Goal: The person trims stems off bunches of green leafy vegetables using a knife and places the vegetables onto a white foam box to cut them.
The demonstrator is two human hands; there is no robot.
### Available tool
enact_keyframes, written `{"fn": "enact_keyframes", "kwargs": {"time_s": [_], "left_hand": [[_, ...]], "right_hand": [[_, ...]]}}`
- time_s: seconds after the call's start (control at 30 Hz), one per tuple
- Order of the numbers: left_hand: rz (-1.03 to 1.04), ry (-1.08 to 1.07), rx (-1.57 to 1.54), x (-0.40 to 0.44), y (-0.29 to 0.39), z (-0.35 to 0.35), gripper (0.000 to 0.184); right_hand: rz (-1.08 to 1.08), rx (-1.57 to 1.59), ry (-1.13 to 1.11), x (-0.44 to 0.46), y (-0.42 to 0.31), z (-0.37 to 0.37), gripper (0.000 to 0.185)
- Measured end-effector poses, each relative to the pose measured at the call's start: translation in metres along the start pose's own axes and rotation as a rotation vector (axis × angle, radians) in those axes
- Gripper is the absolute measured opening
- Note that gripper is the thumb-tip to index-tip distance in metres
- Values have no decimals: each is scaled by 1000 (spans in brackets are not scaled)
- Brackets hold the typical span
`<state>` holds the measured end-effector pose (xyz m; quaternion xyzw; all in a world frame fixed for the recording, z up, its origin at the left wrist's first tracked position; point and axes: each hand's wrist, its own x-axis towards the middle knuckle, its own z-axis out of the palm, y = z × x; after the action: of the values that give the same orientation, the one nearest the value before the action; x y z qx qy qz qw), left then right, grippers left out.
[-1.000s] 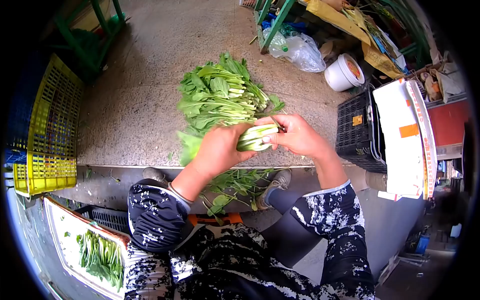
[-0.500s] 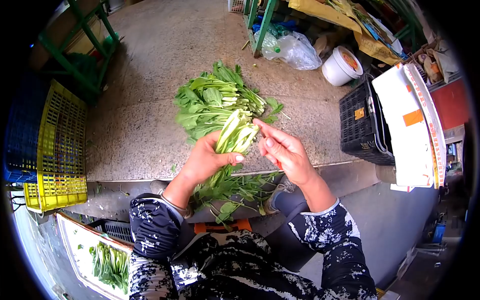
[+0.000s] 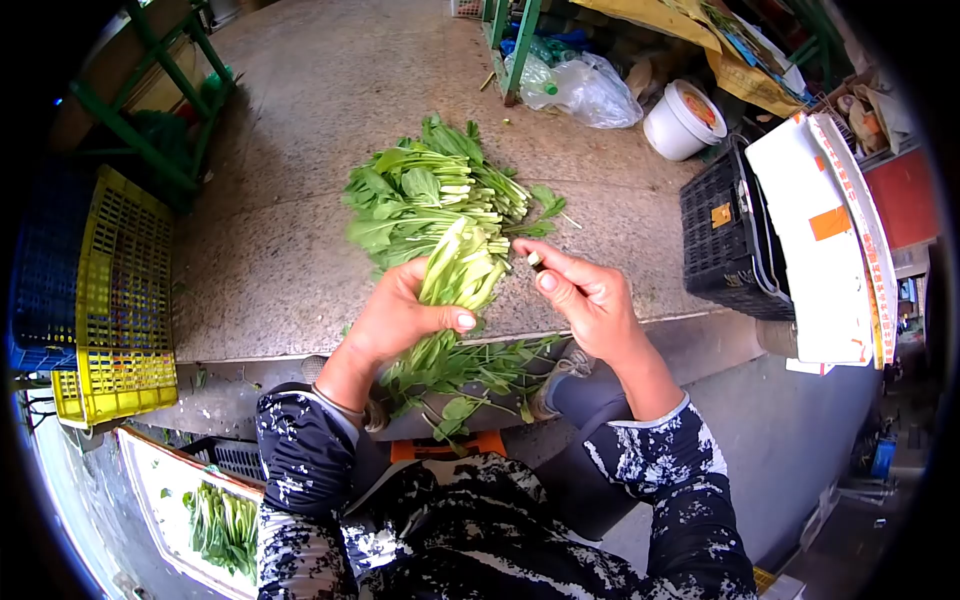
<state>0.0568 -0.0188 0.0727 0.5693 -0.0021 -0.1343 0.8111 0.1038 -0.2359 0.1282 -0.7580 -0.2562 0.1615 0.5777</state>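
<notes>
My left hand is closed around a bunch of leafy greens, pale stem ends up and leaves hanging below the wrist. Just right of those stems, my right hand is closed, thumb and forefinger pinching a small dark tool that looks like a small knife, mostly hidden by the fingers. A pale green bit of cut stem sits at its tip, apart from the bunch. Beyond both hands, a pile of the same greens lies on the stone slab, stems pointing right.
Loose leafy stems lie across my lap area below the slab edge. Yellow and black crates stand left and right. A white foam box with greens sits lower left. A white bucket and plastic bags are behind.
My right hand has moved slightly right and down, away from the stem ends, and a cut stem bit now shows at its fingertips. My left hand has shifted slightly left with the bunch.
</notes>
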Motion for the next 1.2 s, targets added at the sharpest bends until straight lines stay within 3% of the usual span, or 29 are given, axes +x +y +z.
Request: {"fn": "enact_keyframes", "kwargs": {"time_s": [0.03,0.1,0.13,0.23,0.27,0.37,0.43,0.53,0.73,1.2], "left_hand": [[1,4,1,-1,1,0,41],[-19,-60,-36,-5,7,1,43],[-60,-69,-54,-6,9,2,51],[-48,-166,-173,-8,15,6,59],[-10,-256,-157,-8,14,2,53],[-40,-252,-325,-5,8,0,49],[-49,-195,-308,-4,7,2,46],[12,-48,-217,-3,5,5,49],[38,-68,-242,-1,3,4,51],[-19,-89,-48,-4,-1,1,38]], "right_hand": [[-2,1,-3,0,2,1,33],[-213,-79,84,1,8,4,33],[-214,-75,83,0,7,5,33],[-19,210,-12,-4,-2,13,38],[14,150,-65,-4,4,10,42],[77,336,58,-3,-1,12,41],[57,283,94,-7,-4,12,38],[-6,256,-112,-12,-10,23,36],[54,306,29,-7,4,35,37],[61,320,-13,-3,-3,39,43]]}}
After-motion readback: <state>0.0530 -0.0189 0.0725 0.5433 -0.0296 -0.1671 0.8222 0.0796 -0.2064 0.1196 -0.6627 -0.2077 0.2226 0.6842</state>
